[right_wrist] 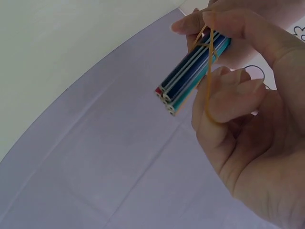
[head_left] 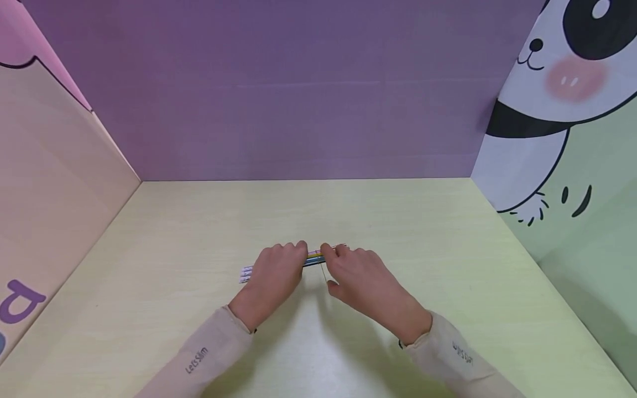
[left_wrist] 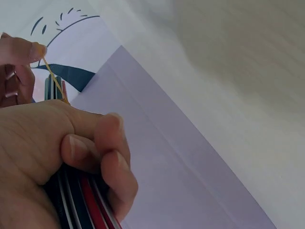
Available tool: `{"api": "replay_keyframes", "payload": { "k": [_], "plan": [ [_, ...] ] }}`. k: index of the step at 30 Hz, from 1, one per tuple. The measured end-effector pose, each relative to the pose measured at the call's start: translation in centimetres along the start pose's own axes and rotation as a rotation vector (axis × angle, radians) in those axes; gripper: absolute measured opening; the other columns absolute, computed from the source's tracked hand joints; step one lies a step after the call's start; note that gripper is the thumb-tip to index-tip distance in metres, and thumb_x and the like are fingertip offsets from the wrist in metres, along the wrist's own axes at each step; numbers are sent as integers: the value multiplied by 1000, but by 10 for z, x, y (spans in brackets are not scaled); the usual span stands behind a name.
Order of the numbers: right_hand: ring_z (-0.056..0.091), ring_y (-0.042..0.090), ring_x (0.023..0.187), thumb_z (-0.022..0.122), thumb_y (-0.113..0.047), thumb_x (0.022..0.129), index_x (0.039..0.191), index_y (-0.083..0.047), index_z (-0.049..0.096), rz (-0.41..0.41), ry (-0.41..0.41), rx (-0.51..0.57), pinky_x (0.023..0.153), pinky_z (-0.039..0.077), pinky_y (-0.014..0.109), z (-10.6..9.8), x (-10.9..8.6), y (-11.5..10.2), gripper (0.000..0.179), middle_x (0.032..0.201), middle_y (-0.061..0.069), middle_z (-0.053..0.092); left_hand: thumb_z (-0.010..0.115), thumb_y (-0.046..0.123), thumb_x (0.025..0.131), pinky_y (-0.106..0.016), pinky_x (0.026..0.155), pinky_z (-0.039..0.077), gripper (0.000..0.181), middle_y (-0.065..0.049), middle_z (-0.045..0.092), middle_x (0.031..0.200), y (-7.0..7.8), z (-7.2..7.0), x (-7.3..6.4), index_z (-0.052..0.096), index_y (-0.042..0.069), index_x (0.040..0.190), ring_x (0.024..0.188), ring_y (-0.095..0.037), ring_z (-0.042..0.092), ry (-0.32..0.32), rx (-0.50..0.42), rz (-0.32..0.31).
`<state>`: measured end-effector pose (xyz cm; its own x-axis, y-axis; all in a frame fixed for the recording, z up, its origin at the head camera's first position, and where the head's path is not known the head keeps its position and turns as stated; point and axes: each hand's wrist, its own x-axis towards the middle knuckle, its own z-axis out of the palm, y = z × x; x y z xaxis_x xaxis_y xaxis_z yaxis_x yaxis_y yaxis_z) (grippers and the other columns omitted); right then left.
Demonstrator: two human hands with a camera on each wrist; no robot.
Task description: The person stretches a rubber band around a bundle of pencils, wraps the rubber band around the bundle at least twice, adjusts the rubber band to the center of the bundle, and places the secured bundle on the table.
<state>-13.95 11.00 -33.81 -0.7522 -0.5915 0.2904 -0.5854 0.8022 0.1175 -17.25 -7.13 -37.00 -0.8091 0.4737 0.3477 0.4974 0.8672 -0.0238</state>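
A bundle of striped pencils [head_left: 246, 274] is held above the table between both hands. My left hand [head_left: 277, 271] grips it, fingers curled round the shafts. In the right wrist view, the blue, teal and red pencils [right_wrist: 193, 69] show their end faces. A thin yellow-orange rubber band [right_wrist: 208, 90] loops round the bundle and stretches out to my right hand [head_left: 360, 273]. There the band is hooked on the thumb and curled fingers. The left wrist view shows the taut band [left_wrist: 55, 80] running from the bundle to a right fingertip.
The pale wooden table [head_left: 209, 221] spreads beneath both hands. A purple panel [head_left: 308, 110] stands at the back. Side panels flank it, a pinkish one [head_left: 59, 166] at left and one with a panda drawing [head_left: 572, 143] at right.
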Motion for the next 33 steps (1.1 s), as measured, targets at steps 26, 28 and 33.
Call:
{"api": "replay_keyframes", "payload": {
  "k": [26, 28, 33],
  "plan": [
    [36, 10, 52, 70, -14, 87, 76, -9, 55, -164, 194, 21, 43, 28, 18, -3, -6, -28, 19, 62, -2, 40, 69, -1, 85, -30, 44, 43, 7, -7, 59, 65, -16, 1, 8, 63, 1, 82, 50, -17, 48, -115, -88, -116],
    [35, 10, 54, 71, -13, 85, 71, -12, 54, -227, 267, 53, 49, 30, 18, -4, -6, -31, 22, 61, -3, 39, 68, -1, 86, -29, 44, 42, 6, -8, 60, 67, -19, 1, 9, 63, 1, 84, 51, -17, 48, -129, -124, -140],
    [35, 11, 55, 73, -14, 80, 65, -13, 52, -353, 469, 98, 74, 47, 23, -10, -6, -33, 26, 56, -5, 36, 65, 0, 90, -24, 41, 41, 11, -3, 56, 64, -18, -6, 10, 60, 4, 82, 43, -13, 50, -188, -388, -179]
  ]
}}
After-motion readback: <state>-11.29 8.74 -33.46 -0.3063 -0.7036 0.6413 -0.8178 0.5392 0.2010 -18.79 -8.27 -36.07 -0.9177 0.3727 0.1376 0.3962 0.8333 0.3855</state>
